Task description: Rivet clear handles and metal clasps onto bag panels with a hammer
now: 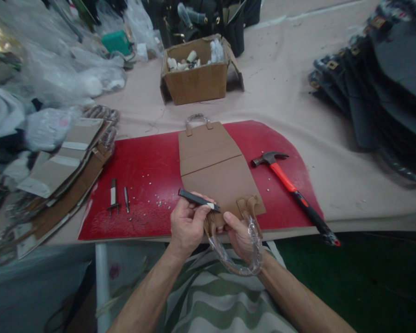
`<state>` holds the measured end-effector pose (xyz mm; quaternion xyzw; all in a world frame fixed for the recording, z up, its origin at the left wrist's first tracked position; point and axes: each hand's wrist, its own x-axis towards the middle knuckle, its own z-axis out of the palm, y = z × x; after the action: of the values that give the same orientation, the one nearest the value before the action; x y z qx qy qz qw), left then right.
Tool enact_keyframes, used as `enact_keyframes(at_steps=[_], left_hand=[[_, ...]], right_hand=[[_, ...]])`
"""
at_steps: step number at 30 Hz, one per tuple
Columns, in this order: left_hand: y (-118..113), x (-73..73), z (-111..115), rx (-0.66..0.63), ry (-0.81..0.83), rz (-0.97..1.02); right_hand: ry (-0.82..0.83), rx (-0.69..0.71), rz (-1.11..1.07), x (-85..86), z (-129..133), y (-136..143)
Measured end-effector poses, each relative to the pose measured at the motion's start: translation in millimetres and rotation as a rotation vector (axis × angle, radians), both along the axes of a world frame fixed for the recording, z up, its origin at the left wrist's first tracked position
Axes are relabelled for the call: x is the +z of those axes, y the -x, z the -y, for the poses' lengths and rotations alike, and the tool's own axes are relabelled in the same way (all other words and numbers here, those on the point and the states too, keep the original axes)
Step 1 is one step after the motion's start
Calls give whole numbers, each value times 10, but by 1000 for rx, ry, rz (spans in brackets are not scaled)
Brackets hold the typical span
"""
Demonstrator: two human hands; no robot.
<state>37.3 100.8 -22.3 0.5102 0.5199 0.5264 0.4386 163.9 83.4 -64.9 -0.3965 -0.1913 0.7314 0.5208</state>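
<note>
My left hand (187, 227) is closed around a black pen-like tool (196, 198) with a pale band near its dark end. That end points right, over the near edge of a tan bag panel (215, 182). My right hand (240, 235) pinches the same edge, thumb on top and fingers partly hidden beneath. A plastic-wrapped handle (229, 263) on the near end loops back over my right hand and wrist. At the panel's far end stands a second wrapped handle (197, 118). The panel lies flat on a red board (145, 162).
A claw hammer (291, 187) lies on the board's right, its grip past the front edge. Left are a pronged punch (113, 196), a thin metal punch (126, 200) and small scraps. Beyond are a cardboard box (197, 85), stacked tan panels (65, 171) and dark bag pieces (377, 88).
</note>
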Motion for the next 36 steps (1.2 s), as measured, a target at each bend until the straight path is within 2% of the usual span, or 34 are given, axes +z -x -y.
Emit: enact_keyframes(at_steps=[10,18,29,36], left_hand=[[1,-80,-7,24,-20,3],[20,-51,-57,-13,-63,-188],[70,-105,-134,-67,-116,-234],[76,-121,-141,-71,-76,-154]], right_hand=[[-43,44,27,11,-9,-2],[-51,68,88,-33,8,-5],[-37,76,162,-227,9,-17],[-30,81,219,-114,-8,-16]])
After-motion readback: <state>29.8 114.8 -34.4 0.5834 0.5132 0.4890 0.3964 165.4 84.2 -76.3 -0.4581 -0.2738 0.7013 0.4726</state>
